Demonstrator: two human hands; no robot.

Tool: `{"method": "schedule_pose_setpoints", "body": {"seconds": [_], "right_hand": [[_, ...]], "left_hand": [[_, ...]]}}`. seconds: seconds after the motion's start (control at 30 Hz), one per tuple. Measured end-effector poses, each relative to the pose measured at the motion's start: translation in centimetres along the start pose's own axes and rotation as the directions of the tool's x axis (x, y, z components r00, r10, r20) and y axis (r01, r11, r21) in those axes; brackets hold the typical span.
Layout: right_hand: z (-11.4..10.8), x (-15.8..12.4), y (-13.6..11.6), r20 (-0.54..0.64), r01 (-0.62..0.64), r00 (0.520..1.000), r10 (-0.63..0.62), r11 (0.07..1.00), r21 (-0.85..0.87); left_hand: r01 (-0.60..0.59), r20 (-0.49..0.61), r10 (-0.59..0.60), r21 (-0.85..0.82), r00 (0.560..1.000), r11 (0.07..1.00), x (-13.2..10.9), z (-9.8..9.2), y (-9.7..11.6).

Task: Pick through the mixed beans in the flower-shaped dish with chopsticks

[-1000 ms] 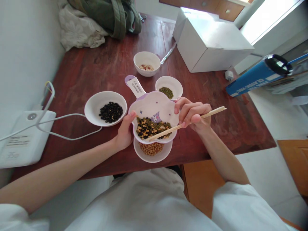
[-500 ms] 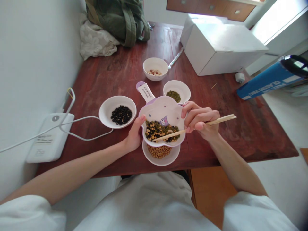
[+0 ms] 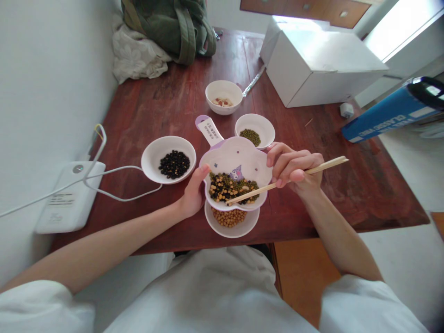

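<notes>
- Left hand grips the flower-shaped dish, apparently steadying it near the front edge of the table.
- Right hand holds chopsticks slanted, seemingly so tips reach mixed beans.

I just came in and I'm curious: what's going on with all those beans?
A person's left hand holds the side of a flower-shaped dish of mixed beans. The right hand holds chopsticks angled into the dish. White bowls around it hold black beans, green beans and tan beans, the last partly hidden.
</notes>
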State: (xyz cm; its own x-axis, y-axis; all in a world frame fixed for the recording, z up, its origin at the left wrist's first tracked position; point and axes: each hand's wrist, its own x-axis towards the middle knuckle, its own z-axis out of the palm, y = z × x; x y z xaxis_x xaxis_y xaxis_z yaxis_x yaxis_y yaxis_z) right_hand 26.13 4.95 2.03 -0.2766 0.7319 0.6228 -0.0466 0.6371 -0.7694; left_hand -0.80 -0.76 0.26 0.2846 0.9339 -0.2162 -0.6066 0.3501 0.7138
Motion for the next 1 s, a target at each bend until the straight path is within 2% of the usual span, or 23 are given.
{"method": "schedule_pose_setpoints", "body": {"seconds": [0.2,0.43,0.53,0.83,1.0], "right_hand": [[-0.4,0.1,0.0,0.016,0.0,1.0,0.0,1.0,-0.001],[-0.1,0.8,-0.1,0.078,0.08,0.993,-0.087,0.992,0.099],[0.2,0.9,-0.2,0.086,0.051,0.994,-0.061,0.992,0.112],[0.7,1.5,-0.4,0.024,0.043,0.999,-0.047,0.987,0.158],[0.8,1.4,-0.2,-0.082,0.023,0.997,-0.012,0.99,0.136]], "left_hand": [[-0.022,-0.018,0.022,0.024,1.0,0.999,0.1,-0.1,-0.1],[-0.031,-0.041,0.031,0.007,0.999,1.0,-0.1,0.0,0.0],[-0.047,-0.036,0.049,0.036,0.998,0.998,-0.2,0.2,0.3],[-0.014,-0.049,0.016,0.045,0.999,0.999,0.0,0.2,0.0],[-0.027,-0.059,0.031,0.057,0.998,0.998,0.1,0.2,-0.1]]}}
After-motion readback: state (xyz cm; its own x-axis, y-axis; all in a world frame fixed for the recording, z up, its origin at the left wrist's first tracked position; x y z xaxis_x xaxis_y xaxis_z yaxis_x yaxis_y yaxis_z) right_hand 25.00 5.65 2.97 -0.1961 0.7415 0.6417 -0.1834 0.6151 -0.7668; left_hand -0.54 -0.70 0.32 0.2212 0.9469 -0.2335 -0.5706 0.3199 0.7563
